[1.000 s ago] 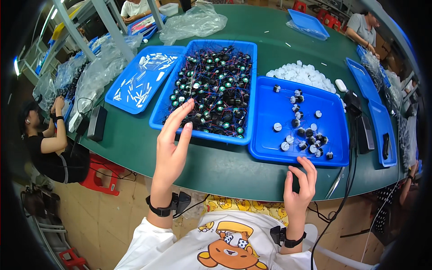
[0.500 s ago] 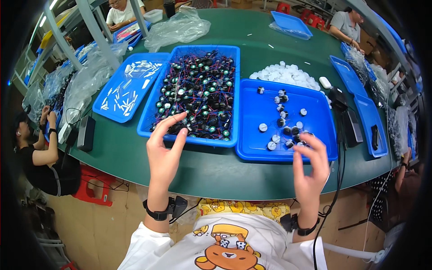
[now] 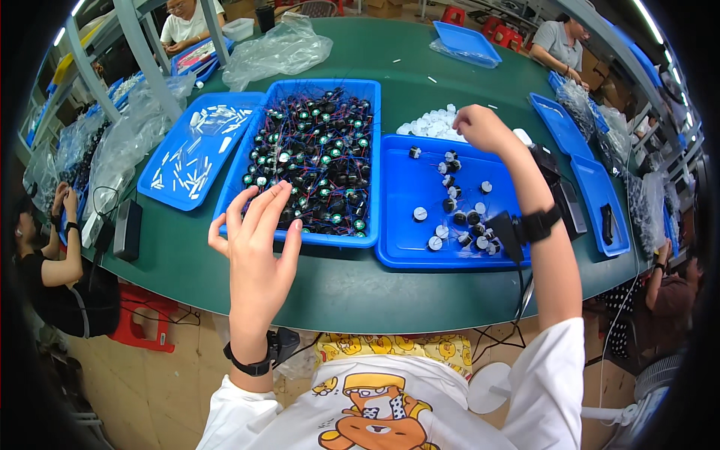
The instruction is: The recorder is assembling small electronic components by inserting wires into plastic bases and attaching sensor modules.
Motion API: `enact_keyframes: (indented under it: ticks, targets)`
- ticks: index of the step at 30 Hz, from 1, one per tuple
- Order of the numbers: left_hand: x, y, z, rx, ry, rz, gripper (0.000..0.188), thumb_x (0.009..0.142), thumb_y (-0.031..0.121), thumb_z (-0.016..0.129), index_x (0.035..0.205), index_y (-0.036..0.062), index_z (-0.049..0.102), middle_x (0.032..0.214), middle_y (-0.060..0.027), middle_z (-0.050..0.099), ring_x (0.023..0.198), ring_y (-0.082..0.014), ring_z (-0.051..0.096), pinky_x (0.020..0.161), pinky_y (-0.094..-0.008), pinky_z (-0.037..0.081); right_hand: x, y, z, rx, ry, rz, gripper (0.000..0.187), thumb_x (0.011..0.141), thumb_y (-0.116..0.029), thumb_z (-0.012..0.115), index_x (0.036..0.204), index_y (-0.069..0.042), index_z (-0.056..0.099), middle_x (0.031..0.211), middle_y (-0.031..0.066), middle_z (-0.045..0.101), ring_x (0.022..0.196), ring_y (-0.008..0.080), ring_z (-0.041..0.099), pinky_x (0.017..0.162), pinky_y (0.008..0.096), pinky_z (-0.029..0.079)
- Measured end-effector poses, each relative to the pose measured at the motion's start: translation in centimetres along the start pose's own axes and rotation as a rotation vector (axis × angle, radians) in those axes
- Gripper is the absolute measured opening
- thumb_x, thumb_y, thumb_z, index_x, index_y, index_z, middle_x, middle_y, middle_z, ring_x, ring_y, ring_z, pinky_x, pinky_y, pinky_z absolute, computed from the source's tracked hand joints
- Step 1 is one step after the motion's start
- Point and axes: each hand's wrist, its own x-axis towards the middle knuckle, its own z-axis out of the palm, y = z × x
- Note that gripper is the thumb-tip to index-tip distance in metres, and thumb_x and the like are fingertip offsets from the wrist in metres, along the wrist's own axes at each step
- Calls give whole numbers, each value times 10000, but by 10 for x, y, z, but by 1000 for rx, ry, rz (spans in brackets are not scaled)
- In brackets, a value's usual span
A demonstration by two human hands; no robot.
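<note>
Head view: the left hand (image 3: 259, 247) hovers with fingers spread and empty over the near edge of the middle blue tray (image 3: 300, 236), which is heaped with small round black components on red and blue wires (image 3: 315, 157). The right hand (image 3: 480, 127) reaches past the far rim of the right-hand blue tray (image 3: 405, 247) toward the pile of white caps (image 3: 433, 124) on the green table (image 3: 337, 285); its fingers curl downward, and whether they grip a cap I cannot tell (the fingertips are turned away). A few capped pieces (image 3: 454, 217) lie scattered in the right tray. To the left sits a tray of small white parts (image 3: 196, 154).

This looks like the picking-up stage, both hands fetching parts. The next move would call for a fingertip pinch on one wired component without snagging neighbouring wires.
</note>
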Motion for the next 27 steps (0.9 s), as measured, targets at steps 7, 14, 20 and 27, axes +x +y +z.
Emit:
enact_keyframes:
  ticks: [7,14,20,27]
  targets:
    - [-4,-11,-8,-203,-86,-14,303,794,96,594,1095,78,613,1133,-48,606,1075,-206,525,962,-340,273,47,17,45,-348,-171,-117,352,812,-191,507,1125,-59,597,1060,223,602,999,359,558,928,402,406]
    - [-7,-18,-2,-595,116,-96,299,750,-36,609,1043,22,624,1073,-99,629,999,-219,579,897,-343,412,61,20,51,-259,-131,0,305,736,-98,516,1009,-39,639,1039,220,608,984,363,567,880,403,441]
    - [-27,-12,2,-1195,122,-337,249,771,-93,594,1011,-29,565,1031,-115,578,877,-176,591,781,-281,479,54,27,57,-144,-38,-63,310,683,-58,536,970,-21,645,993,206,629,955,342,591,866,396,457]
    - [-56,-10,15,-1861,-49,-721,393,826,-20,591,1186,35,443,1045,-91,556,852,-132,572,761,-273,476,51,37,56,-95,77,-46,281,697,-89,562,961,-60,654,988,175,636,965,315,595,846,391,466]
